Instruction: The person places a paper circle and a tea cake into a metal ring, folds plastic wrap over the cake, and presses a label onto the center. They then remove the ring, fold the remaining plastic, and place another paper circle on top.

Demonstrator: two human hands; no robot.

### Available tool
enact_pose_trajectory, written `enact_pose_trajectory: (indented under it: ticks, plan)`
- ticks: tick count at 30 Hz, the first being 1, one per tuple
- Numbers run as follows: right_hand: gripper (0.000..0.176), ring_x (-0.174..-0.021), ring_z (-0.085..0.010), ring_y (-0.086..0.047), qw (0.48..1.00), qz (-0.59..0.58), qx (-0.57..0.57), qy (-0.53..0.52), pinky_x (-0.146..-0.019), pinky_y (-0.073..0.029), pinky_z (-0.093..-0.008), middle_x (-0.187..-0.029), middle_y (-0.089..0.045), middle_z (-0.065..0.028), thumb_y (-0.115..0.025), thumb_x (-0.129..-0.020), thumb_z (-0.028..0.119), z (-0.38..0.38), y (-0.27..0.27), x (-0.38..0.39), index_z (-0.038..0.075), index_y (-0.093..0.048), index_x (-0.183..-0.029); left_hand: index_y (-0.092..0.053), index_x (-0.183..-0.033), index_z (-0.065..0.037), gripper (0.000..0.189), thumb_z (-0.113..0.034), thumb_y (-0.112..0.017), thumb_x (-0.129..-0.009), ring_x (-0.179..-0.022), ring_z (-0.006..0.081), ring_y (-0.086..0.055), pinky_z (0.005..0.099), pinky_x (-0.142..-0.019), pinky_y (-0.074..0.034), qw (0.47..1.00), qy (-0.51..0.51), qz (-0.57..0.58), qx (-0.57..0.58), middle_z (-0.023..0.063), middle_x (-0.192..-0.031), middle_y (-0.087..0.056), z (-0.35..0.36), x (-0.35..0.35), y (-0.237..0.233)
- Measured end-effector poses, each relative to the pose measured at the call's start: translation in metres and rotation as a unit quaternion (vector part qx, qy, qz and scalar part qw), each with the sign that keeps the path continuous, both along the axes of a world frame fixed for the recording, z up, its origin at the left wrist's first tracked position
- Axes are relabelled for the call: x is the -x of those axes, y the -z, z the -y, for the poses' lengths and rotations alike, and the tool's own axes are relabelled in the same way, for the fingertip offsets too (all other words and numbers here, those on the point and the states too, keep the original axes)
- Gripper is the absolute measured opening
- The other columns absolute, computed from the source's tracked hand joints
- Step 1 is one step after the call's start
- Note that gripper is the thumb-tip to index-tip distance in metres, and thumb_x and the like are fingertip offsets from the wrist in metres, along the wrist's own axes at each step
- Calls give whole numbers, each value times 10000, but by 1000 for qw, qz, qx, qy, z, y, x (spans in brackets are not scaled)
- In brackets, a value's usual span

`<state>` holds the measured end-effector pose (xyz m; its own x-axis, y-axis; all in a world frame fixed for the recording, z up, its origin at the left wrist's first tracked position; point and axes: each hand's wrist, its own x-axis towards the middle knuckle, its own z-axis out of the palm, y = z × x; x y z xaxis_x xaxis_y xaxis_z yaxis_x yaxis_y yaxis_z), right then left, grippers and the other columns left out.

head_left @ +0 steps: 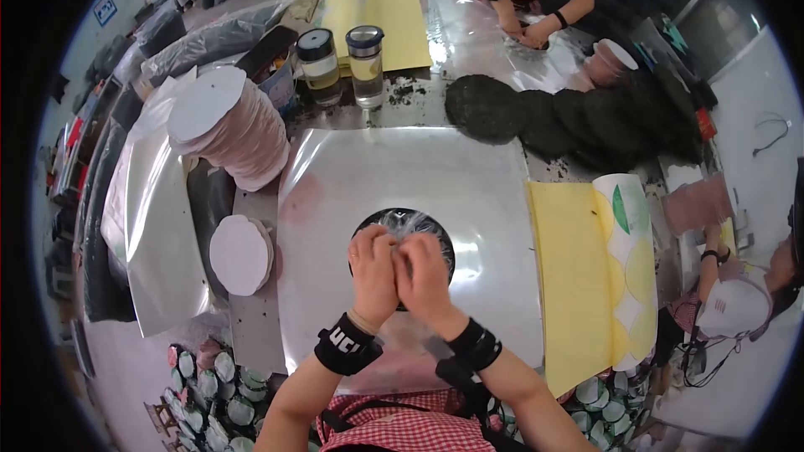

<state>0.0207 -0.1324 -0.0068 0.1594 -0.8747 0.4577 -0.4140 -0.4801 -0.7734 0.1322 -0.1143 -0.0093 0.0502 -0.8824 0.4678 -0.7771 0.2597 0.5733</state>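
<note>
Side by side at centre, left hand [374,272] and right hand [425,274], both grips pinched shut on crinkled clear film [410,222] gathered over a dark round cake [446,243], cake lying on a silver sheet [402,163], more dark cakes [486,107] at 2 o'clock, yellow paper [569,276] at 3 o'clock.

Free: the clear sheet [469,192] at the middle of the table [423,100], bare left, right and beyond the wrapped disc [414,222].
Obstacles: tall stack of paper rounds [234,130] and low stack [240,255], left edge; two jars [366,63], far edge; dark cakes [536,113], far-right corner; yellow sheets [574,285], right edge.
</note>
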Motion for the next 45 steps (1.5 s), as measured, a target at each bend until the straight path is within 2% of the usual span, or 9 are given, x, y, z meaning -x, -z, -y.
enact_pose_trajectory:
  ticks: [6, 12, 21, 26, 29, 32, 41, 43, 45]
  plan:
    - [203, -1059, -357, -572, 983, -159, 42, -78, -899, -514, -425, -1063, -628, -148, -693, -822, 69, -6, -12, 40, 9, -636, -1008, -391, -1448, 60, 823, -303, -693, -774, -1475, 416, -262, 511, -1209, -181, 961, 245, 50, -115, 250, -1525, -359, -4, -20, -21]
    - [223, -943, -331, -631, 946, -270, -119, -137, -818, -536, -393, -1025, -670, -118, -693, -804, 108, 7, 22, 36, 43, -688, -1017, -408, -1441, 85, 724, -294, -609, -858, -1493, 348, -260, 484, -1212, -184, 937, 159, 270, -153, 233, -1562, -338, -4, -8, 0]
    - [426, -1269, -364, -521, 977, -170, 61, -114, -1014, -492, -432, -1337, -556, -219, -591, -823, 63, 23, 26, 36, -62, -585, -1230, -305, -1489, 49, 757, -171, -648, -851, -1465, 416, -282, 540, -1200, -184, 977, 127, 74, -157, 262, -1551, -327, -10, -10, -2]
    - [372, -1159, -357, -615, 979, -113, 69, -157, -993, -503, -446, -1222, -643, -207, -585, -813, 54, -9, 14, 87, -52, -639, -1166, -407, -1466, 13, 719, -202, -682, -837, -1482, 435, -226, 591, -1189, -145, 945, 92, 284, -135, 251, -1584, -269, -3, 2, -2]
    - [212, -959, -355, -649, 970, -195, 50, 136, -808, -530, -403, -1081, -673, -187, -670, -833, 86, 46, -13, 204, 5, -640, -1027, -431, -1462, -2, 727, -310, -695, -859, -1500, 413, -189, 572, -1196, -142, 938, 119, 260, -194, 239, -1598, -248, -4, 4, -20]
    - [493, -1181, -379, -582, 803, -429, 56, 410, -1007, -467, -450, -1249, -629, -222, -702, -884, 263, 88, 35, 372, -29, -594, -1267, -422, -1459, 21, 730, -330, -680, -874, -1502, 416, -177, 571, -1195, -128, 939, 121, 259, -193, 252, -1600, -231, -5, 2, -12]
    - [234, -804, -306, -691, 843, -164, -29, 511, -722, -523, -416, -878, -727, -172, -652, -907, 235, 117, 13, 530, 19, -737, -941, -420, -1478, -31, 703, -374, -641, -906, -1509, 376, -177, 556, -1200, -141, 945, 111, 261, -166, 222, -1602, -249, -7, -1, -6]
    - [190, -785, -210, -675, 861, -89, 206, 456, -743, -553, -340, -848, -719, -131, -570, -974, 88, 82, -81, 525, -56, -694, -979, -411, -1484, -39, 706, -378, -638, -908, -1511, 369, -178, 557, -1200, -142, 954, 94, 241, -153, 212, -1606, -246, -7, -1, -9]
    - [261, -676, -154, -646, 874, -49, 162, 456, -661, -558, -309, -805, -705, -102, -529, -1030, 157, 33, -163, 419, -57, -673, -991, -395, -1495, -54, 719, -386, -639, -905, -1511, 359, -181, 562, -1199, -149, 958, 91, 239, -128, 198, -1609, -244, -10, 0, -8]
